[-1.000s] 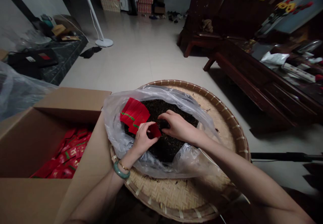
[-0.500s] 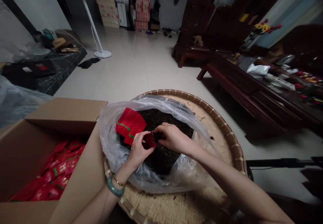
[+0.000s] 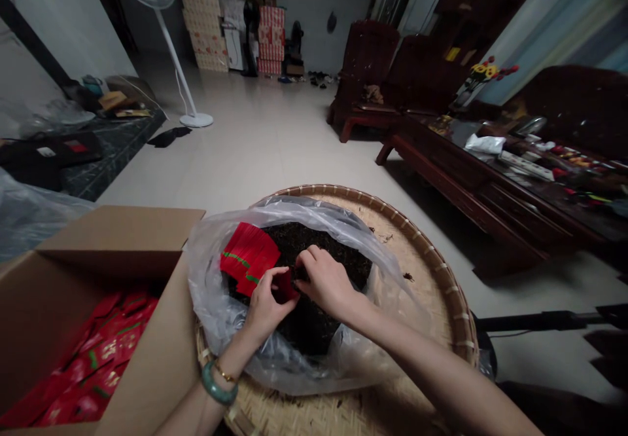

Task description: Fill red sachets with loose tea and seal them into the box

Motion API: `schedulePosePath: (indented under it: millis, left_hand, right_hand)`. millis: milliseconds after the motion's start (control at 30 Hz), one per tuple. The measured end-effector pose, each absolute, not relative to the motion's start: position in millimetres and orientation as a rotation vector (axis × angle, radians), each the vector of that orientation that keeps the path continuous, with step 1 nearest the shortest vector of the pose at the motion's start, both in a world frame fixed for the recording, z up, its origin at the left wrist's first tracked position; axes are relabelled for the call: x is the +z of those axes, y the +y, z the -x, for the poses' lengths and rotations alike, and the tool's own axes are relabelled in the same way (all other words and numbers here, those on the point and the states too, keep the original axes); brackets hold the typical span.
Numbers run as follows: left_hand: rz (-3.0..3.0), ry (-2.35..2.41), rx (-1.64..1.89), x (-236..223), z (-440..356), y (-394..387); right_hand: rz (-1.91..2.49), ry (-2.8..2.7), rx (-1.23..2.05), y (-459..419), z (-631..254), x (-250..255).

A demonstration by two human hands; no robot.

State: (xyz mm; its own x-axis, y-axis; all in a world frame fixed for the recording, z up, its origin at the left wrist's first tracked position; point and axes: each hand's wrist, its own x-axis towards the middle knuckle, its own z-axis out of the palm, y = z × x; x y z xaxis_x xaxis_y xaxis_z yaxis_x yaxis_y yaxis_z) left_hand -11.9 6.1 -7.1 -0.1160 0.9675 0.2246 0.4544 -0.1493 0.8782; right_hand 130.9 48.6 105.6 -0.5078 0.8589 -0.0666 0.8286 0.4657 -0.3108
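Observation:
My left hand [image 3: 263, 302] pinches a small red packet [image 3: 284, 287] over a heap of dark loose tea [image 3: 314, 272]. My right hand [image 3: 326, 282] is curled at the packet's mouth, fingertips pinched together on the tea. The tea lies in an open clear plastic bag [image 3: 216, 279] on a round woven bamboo tray [image 3: 436, 279]. A fanned stack of flat red packets [image 3: 245, 258] rests on the tea, just left of my hands. A green bangle is on my left wrist.
An open cardboard box [image 3: 122, 253] at the left holds several filled red packets [image 3: 98, 370]. A dark wooden low table [image 3: 490, 194] with clutter stands at the right. A standing fan [image 3: 161, 30] and stacked cartons are farther back on the tiled floor.
The camera has tilted up, so the tray sits lower in view. My right hand has drawn in from the tea heap to the packet held by my left hand.

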Motion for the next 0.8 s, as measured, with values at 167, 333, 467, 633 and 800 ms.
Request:
schedulePosePath:
  millis: [167, 333, 467, 633, 800]
  left_hand:
    - [-1.581, 1.572, 1.215, -7, 12, 6]
    - [-1.577, 1.623, 1.238, -9, 12, 6]
    - [-1.586, 1.615, 1.231, -6, 13, 6]
    - [-1.591, 1.647, 1.224, -7, 14, 6]
    - [-1.652, 1.655, 1.203, -13, 15, 6]
  right_hand:
    - [1.266, -2.438, 0.878, 55, -139, 102]
    - [1.128, -2.343, 1.027, 55, -144, 105]
    - [1.102, -2.662, 0.724, 45, -137, 102]
    - [1.195, -2.640, 0.560, 37, -140, 110]
    - [1.167, -2.486, 0.727, 43, -142, 100]
